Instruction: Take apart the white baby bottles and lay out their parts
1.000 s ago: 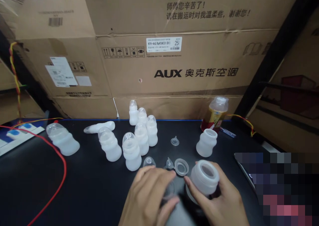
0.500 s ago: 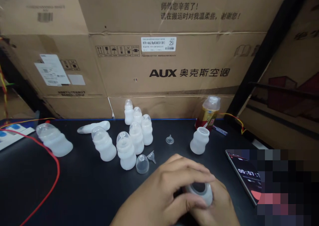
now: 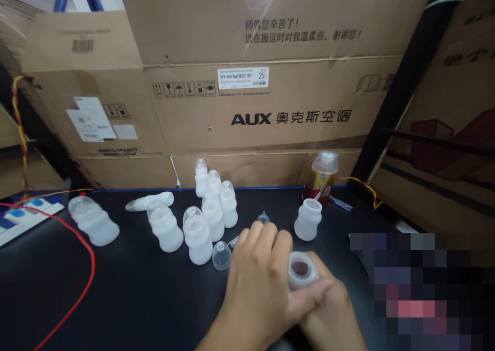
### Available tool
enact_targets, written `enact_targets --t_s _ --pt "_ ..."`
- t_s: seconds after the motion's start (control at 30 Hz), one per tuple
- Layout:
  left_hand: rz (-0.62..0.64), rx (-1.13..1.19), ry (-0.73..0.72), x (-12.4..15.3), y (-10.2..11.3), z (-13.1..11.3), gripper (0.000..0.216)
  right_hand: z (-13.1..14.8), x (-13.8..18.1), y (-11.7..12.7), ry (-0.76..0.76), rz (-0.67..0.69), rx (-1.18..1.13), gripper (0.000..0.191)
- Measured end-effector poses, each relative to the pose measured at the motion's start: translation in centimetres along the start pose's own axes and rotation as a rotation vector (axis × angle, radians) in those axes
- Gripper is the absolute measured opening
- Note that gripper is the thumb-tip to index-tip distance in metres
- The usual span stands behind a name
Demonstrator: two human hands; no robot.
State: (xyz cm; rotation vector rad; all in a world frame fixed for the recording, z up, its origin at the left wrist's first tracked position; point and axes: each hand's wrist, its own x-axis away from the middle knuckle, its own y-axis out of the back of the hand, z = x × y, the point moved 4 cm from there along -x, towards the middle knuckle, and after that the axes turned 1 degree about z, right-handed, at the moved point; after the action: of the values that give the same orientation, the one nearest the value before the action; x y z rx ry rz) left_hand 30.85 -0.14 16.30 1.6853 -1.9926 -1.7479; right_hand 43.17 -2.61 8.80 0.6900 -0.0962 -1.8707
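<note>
Both hands meet low in the middle of the black table [image 3: 147,299]. My right hand [image 3: 332,315] grips a white translucent baby bottle body [image 3: 302,270] from below, its open mouth with a ring on top facing me. My left hand [image 3: 261,281] wraps over the bottle's left side, thumb pressed along its front. Just left of my left hand lie a clear dome cap [image 3: 221,255] and a small clear teat [image 3: 233,242]. Another teat [image 3: 263,217] peeks out behind my fingers. An open capless bottle [image 3: 308,219] stands to the right behind the hands.
Several capped white bottles [image 3: 211,214] stand grouped at mid-table, one more [image 3: 94,220] leans at the left, and a white piece [image 3: 149,200] lies flat. A yellow-labelled drink bottle [image 3: 322,176] stands at the back. Cardboard boxes [image 3: 270,103] wall the rear. A red wire [image 3: 83,284] curves at left.
My left hand moved from the loose parts on the table onto the bottle and closed around it. The bottle's mouth now carries a ring. The view shifted slightly.
</note>
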Motion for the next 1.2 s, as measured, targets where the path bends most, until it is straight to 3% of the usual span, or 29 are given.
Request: enact_targets --t_s 0.13,0.2,0.3,0.37,0.43,0.47,0.53,0.6,0.7,0.77,0.87,0.9,1.07,1.2 --pt "0.243 0.584 -0.19 0.6 1.3 -0.1 0.046 -1.2 -0.6 0.1 0.032 0.027 -0.044 0.02" --pt "0.38 0.6 -0.203 0.5 2.2 -0.3 0.063 -1.4 -0.8 0.2 0.058 0.037 -0.07 0.027" --pt "0.473 0.464 -0.157 -0.3 3.1 -0.6 0.076 -1.2 -0.9 0.2 0.082 0.06 -0.084 0.031" --pt "0.46 0.3 -0.173 -1.0 3.0 -0.9 0.059 -1.0 -0.8 0.1 0.112 0.084 -0.083 0.029" --pt "0.406 0.073 -0.182 -1.5 2.4 -1.0 0.017 -0.9 -0.8 -0.1 0.141 0.108 -0.073 0.023" --pt "0.376 -0.029 -0.179 -1.6 2.0 -1.0 0.014 -1.0 -0.7 -0.2 0.148 0.116 -0.065 0.018" --pt "0.338 -0.145 -0.159 -1.6 1.2 -0.7 0.045 -1.2 -0.6 -0.3 0.147 0.126 -0.043 0.008" --pt "0.324 -0.168 -0.136 -1.5 0.9 -0.4 0.058 -1.4 -0.5 -0.3 0.147 0.136 -0.028 0.007" --pt "0.267 -0.115 -0.139 -1.6 1.2 -0.3 0.052 -1.5 -0.5 -0.3 0.162 0.145 -0.006 0.007" --pt "0.25 -0.064 -0.261 -1.7 1.3 -0.8 0.044 -1.5 -0.5 -0.2 0.191 0.127 0.025 0.017" --pt "0.238 -0.142 -0.422 -2.0 0.7 -1.8 0.007 -1.6 -0.4 -0.3 0.26 0.098 0.076 0.02" --pt "0.229 -0.198 -0.42 -2.2 0.4 -2.0 0.017 -1.7 -0.4 -0.4 0.282 0.093 0.088 0.014" --pt "0.222 -0.373 -0.098 -3.7 -0.4 -2.4 0.037 -2.5 0.3 -0.5 0.352 0.031 0.138 0.003" --pt "0.235 -0.481 0.203 -4.8 1.0 -2.5 0.061 -2.9 0.5 -0.2 0.321 -0.002 0.183 0.015"
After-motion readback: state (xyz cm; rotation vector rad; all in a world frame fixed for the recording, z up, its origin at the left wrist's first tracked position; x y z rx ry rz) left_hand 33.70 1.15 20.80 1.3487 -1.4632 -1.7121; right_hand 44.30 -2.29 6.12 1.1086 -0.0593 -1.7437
